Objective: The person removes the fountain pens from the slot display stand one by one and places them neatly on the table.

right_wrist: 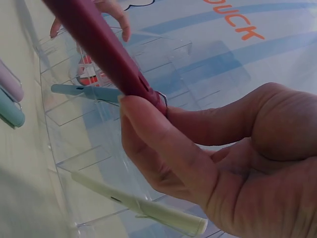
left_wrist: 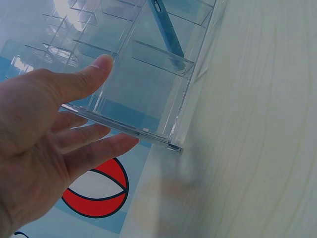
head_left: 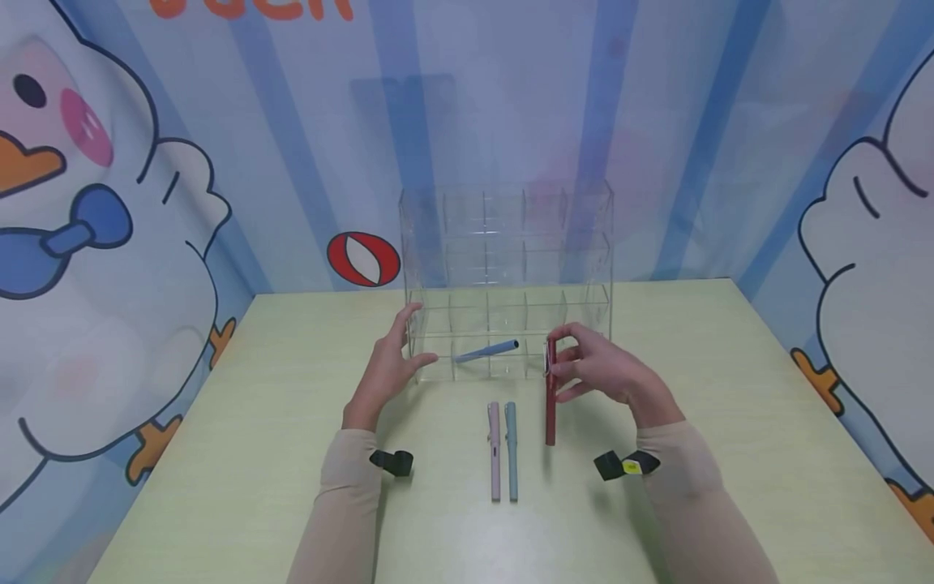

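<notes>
A clear acrylic organiser (head_left: 503, 276) with several compartments stands mid-table. My left hand (head_left: 413, 341) rests against its front left corner with straight fingers (left_wrist: 99, 148), the thumb on the top edge. My right hand (head_left: 559, 367) pinches a red pen (head_left: 550, 410) by its clip end, just in front of the organiser's right side; the pinch shows close up on the red pen (right_wrist: 99, 49). A blue pen (head_left: 487, 350) lies slanted in a front compartment. A pale green pen (right_wrist: 138, 206) lies in another compartment.
A pink pen (head_left: 494, 450) and a teal pen (head_left: 511, 450) lie side by side on the pale green table (head_left: 730, 422), between my forearms. Cartoon-printed walls close in the back and both sides.
</notes>
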Tool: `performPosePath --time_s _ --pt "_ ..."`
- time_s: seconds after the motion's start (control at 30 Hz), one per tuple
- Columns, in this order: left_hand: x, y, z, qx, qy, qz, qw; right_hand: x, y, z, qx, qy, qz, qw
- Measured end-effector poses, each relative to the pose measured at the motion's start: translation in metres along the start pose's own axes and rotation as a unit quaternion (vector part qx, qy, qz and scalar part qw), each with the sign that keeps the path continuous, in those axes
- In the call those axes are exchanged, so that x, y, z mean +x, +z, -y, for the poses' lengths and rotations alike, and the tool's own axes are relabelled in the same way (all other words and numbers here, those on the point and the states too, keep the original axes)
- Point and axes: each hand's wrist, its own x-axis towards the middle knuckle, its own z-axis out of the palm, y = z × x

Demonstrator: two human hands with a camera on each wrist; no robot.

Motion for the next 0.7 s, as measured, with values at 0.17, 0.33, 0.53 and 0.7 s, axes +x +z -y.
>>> performPosePath --time_s 0.17,0.33,0.53,0.7 --pt "0.0 0.0 0.0 -0.002 0.002 -0.003 1.0 0.005 0.002 -0.007 -0.018 0.008 0.015 1.0" --pt "0.0 0.001 0.0 -0.001 -0.002 -0.001 1.0 0.012 0.005 -0.013 -0.026 0.022 0.019 0.999" --pt "0.0 0.001 -0.001 0.004 -0.009 -0.004 0.9999 0.018 0.007 -0.019 -0.036 0.043 0.017 0.998" --pt "0.0 0.001 -0.002 0.006 -0.011 -0.003 0.9999 0.021 0.008 -0.025 -0.037 0.053 0.024 0.998"
